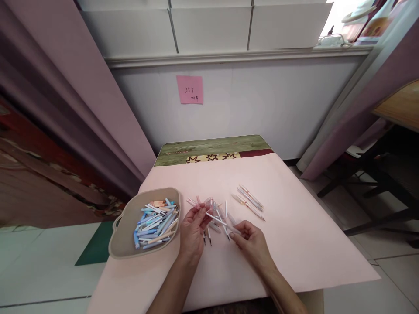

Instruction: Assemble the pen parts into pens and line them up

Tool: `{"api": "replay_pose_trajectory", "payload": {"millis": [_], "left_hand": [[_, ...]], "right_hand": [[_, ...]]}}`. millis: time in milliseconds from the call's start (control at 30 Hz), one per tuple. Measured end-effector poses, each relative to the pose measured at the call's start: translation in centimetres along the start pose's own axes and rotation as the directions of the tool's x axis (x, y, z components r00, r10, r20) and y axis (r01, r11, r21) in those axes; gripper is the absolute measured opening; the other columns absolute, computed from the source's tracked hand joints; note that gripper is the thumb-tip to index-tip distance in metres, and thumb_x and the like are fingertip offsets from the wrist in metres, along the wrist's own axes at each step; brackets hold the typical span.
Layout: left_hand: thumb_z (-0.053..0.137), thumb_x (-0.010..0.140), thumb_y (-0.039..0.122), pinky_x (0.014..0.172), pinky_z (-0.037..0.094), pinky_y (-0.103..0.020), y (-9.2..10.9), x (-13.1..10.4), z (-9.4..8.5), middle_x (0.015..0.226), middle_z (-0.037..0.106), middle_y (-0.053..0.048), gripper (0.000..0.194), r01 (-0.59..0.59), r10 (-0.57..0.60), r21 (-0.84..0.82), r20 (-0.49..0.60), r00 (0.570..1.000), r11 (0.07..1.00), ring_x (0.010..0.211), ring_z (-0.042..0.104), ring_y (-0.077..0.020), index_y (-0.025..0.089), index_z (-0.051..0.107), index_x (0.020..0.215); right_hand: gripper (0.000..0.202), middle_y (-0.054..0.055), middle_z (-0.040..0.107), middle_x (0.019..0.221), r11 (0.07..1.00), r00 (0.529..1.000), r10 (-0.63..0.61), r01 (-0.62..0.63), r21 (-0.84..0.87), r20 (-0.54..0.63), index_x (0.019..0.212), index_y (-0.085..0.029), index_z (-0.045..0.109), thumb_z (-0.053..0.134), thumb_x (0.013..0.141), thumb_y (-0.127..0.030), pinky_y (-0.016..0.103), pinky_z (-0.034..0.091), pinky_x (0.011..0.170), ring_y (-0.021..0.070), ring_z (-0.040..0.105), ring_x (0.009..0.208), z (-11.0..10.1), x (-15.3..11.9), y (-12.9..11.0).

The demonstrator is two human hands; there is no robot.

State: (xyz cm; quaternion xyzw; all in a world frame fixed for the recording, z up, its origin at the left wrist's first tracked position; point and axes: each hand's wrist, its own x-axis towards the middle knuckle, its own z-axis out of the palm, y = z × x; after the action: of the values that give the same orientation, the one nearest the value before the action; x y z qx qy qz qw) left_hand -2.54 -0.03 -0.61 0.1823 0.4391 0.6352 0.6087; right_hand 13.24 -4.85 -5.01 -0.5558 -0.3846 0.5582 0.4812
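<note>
Over the middle of the table, my left hand [194, 224] pinches the upper end of a thin white pen refill [214, 217]. My right hand [252, 242] has its thumb and fingers closed on a translucent pen barrel [233, 229] at the refill's lower end. How far the refill sits inside the barrel I cannot tell. Beneath and between the hands lies a loose heap of clear and pinkish pen parts and white refills with dark tips [226, 230]. Right of the heap, several pens [250, 201] with clear bodies lie side by side.
A beige basket [122, 237] full of blue, white, grey and peach pen parts stands at the left edge of the pink-covered table [294, 248]. Behind the table is a white wall with a pink note [190, 90]. A dark stool [376, 183] stands at the right.
</note>
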Motion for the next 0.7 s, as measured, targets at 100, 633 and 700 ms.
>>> {"api": "replay_pose_trajectory", "payload": {"millis": [100, 633, 700], "left_hand": [[0.081, 0.061, 0.021, 0.062, 0.055, -0.024, 0.7, 1.2, -0.4, 0.087, 0.069, -0.001, 0.027, -0.096, 0.099, 0.086, -0.036, 0.994, 0.992, 0.079, 0.068, -0.0158, 0.017, 0.064, 0.082], [0.06, 0.08, 0.04, 0.064, 0.05, -0.028, 1.4, 2.6, 0.6, 0.086, 0.073, -0.007, 0.026, -0.378, 0.324, 0.788, 0.239, 0.915, 0.486, 0.076, 0.069, -0.0214, 0.019, 0.063, 0.096], [0.054, 0.085, 0.032, 0.064, 0.048, -0.03, 1.6, 1.9, 0.1, 0.087, 0.074, -0.008, 0.028, -0.374, 0.334, 0.917, 0.312, 0.889, 0.137, 0.073, 0.069, -0.0228, 0.019, 0.059, 0.109]], "right_hand": [[0.031, -0.002, 0.054, 0.056, 0.972, 0.992, -0.068, 0.041, -0.232, -0.109, 0.074, -0.018, 0.063, 0.069, 0.071, -0.048, 0.023, 0.032, 0.048, 0.0122, 0.043, 0.051, -2.1, 0.7, -0.6], [0.026, 0.002, 0.067, 0.1, 0.573, 0.937, -0.317, 0.067, -0.817, -0.146, 0.104, -0.025, 0.064, 0.045, 0.089, -0.035, 0.027, 0.043, 0.069, 0.0165, 0.063, 0.081, -2.1, 3.2, -1.7], [0.024, 0.002, 0.066, 0.102, 0.499, 0.922, -0.318, -0.036, -0.866, -0.221, 0.105, -0.024, 0.062, 0.044, 0.091, -0.034, 0.026, 0.041, 0.063, 0.0162, 0.062, 0.079, -3.2, 3.4, -2.1]]}}
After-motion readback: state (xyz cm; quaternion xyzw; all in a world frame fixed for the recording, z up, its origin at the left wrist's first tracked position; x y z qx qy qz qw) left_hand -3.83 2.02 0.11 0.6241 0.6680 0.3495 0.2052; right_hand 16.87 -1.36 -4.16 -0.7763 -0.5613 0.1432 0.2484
